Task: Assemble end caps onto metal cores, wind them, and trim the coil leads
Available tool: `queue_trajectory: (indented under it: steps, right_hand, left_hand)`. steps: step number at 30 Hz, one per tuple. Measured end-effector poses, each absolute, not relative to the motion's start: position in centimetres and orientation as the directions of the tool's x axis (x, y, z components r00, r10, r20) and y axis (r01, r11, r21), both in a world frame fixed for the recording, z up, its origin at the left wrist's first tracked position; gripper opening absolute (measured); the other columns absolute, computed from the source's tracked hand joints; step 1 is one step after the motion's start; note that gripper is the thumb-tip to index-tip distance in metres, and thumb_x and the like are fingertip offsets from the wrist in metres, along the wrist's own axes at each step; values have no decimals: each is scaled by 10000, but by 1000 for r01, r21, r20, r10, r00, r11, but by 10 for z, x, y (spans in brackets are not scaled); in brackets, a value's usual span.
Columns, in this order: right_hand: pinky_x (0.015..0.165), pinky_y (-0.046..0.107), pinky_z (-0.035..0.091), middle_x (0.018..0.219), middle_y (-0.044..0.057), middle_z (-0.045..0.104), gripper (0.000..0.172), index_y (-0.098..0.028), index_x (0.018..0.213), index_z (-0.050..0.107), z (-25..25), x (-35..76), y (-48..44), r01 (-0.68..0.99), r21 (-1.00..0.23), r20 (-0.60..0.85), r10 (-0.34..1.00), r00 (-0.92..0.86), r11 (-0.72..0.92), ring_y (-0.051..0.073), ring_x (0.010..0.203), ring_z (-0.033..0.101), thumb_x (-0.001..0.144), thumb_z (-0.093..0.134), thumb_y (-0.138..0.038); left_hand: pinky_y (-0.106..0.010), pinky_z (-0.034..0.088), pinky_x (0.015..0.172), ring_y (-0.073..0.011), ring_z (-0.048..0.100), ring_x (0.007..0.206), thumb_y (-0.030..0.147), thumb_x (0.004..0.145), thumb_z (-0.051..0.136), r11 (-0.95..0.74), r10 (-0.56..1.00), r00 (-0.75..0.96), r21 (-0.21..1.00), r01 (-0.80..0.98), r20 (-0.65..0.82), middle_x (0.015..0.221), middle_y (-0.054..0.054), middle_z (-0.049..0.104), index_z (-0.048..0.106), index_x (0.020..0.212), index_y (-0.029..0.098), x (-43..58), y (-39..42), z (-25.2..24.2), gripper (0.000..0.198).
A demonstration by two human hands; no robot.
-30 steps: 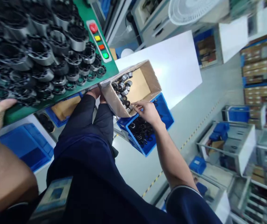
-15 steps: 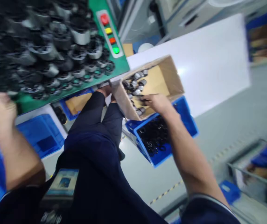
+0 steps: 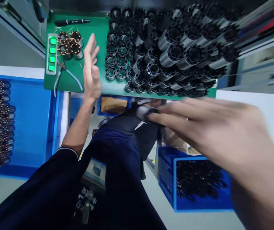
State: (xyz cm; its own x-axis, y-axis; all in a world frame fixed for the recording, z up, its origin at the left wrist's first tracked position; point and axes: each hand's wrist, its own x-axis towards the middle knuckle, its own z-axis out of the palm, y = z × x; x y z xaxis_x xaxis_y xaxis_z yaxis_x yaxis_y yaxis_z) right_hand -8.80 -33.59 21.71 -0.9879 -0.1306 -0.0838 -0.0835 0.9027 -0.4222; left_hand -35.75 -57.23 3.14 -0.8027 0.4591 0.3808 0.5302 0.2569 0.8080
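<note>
My left hand [image 3: 91, 70] is open, fingers stretched out, hovering over the green bench top [image 3: 96, 86] just left of the rows of black-and-silver stator cores [image 3: 170, 51]. My right hand [image 3: 199, 124] is large and blurred in the foreground, its fingertips pinched on a dark grey part [image 3: 143, 111] below the bench edge, above my lap. What kind of part it is does not show clearly.
Several copper-wound stators [image 3: 70, 44], pliers [image 3: 65, 75], a black marker [image 3: 72, 21] and a strip of green lights [image 3: 52, 54] lie left on the bench. A blue bin [image 3: 31, 127] at left holds a row of wound parts [image 3: 3, 124]. A blue bin [image 3: 199, 207] of black rings sits lower right.
My view has swung from the cardboard box at my right back to the bench. My right hand left the box carrying a part; my left hand rose from the bench edge over the top.
</note>
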Motion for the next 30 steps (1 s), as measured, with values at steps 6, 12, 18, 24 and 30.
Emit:
queue_trajectory:
  steps: [6, 12, 18, 24, 30]
  right_hand:
    - [1078, 472, 541, 1100, 57, 876, 309, -261, 1116, 904, 177, -258, -417, -499, 0, -277, -480, -832, 866, 285, 1182, 799, 1195, 648, -108]
    - [1066, 464, 485, 1185, 94, 837, 336, -221, 1082, 876, 155, -279, -404, -441, 87, -269, -405, -874, 893, 287, 1190, 737, 1242, 597, -125]
    - [925, 449, 449, 1220, 126, 826, 280, -231, 1373, 886, 157, -206, -391, -420, -28, -5, -420, -908, 907, 300, 1093, 696, 1263, 640, -154]
    - [960, 431, 590, 1172, 88, 854, 317, -242, 1513, 863, 122, -95, -373, -197, -387, -102, -254, -962, 901, 271, 1063, 798, 1267, 667, -201]
    - [986, 433, 730, 1263, 92, 889, 341, -299, 1563, 856, 107, 9, -330, 199, -520, -261, 67, -963, 831, 277, 1104, 895, 1241, 745, -281]
  left_hand:
    - [-449, 425, 1573, -157, 380, 1956, 869, 941, -445, 342, 485, -855, 861, 377, 181, 2139, 142, 248, 14, 2049, 431, -363, -573, 42, 1277]
    - [-459, 476, 1564, -239, 472, 1931, 941, 1073, -247, 239, 476, -853, 901, 361, 215, 2105, 2, 384, 254, 2056, 296, -361, -575, 41, 1278]
    - [-414, 337, 1648, -134, 301, 1993, 673, 1050, -459, 200, 516, -852, 955, 218, 87, 2152, -15, 246, 125, 2081, 219, -381, -549, 23, 1269]
    - [-407, 265, 1670, -95, 144, 2009, 725, 973, -510, 235, 573, -816, 940, 246, 70, 2156, 119, 181, 42, 2090, 421, -395, -531, 11, 1283]
    - [-803, 165, 1659, -354, 126, 2045, 1041, 1096, -130, 2, 656, -669, 886, 463, 348, 2109, 260, 282, 317, 1948, 722, -399, -547, 28, 1014]
